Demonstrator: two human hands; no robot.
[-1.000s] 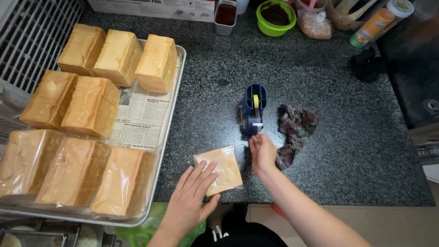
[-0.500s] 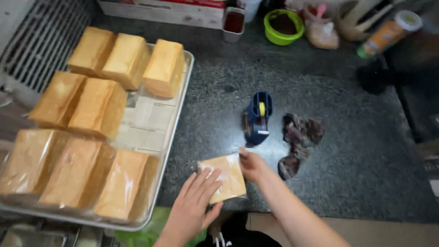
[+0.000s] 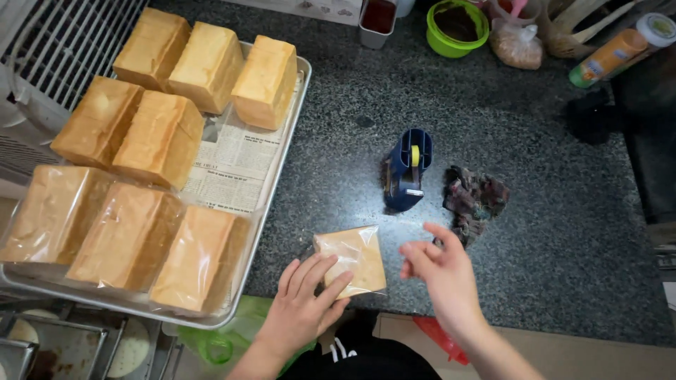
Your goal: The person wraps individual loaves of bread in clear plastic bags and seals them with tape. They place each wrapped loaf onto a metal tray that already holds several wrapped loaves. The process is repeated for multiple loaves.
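Note:
A small block of bread in a clear plastic bag (image 3: 358, 257) lies on the dark speckled counter (image 3: 549, 232) near its front edge. My left hand (image 3: 304, 304) lies flat on the bag's near left part, fingers spread, holding it down. My right hand (image 3: 442, 273) hovers just right of the bag without touching it, fingers loosely apart and nothing visible in them. A blue tape dispenser (image 3: 407, 169) stands a little beyond the bag.
A metal tray (image 3: 285, 151) lined with newspaper holds several bread loaves, the near ones (image 3: 130, 236) bagged, the far ones (image 3: 208, 67) bare. A dark crumpled cloth (image 3: 473, 200) lies right of the dispenser. A green bowl (image 3: 456, 27), a red-filled tub (image 3: 379, 15) and an orange tube (image 3: 611, 51) line the back.
My right hand went from the tape dispenser to the bag's top corner, then drew away to the right. My left hand stayed on the bag.

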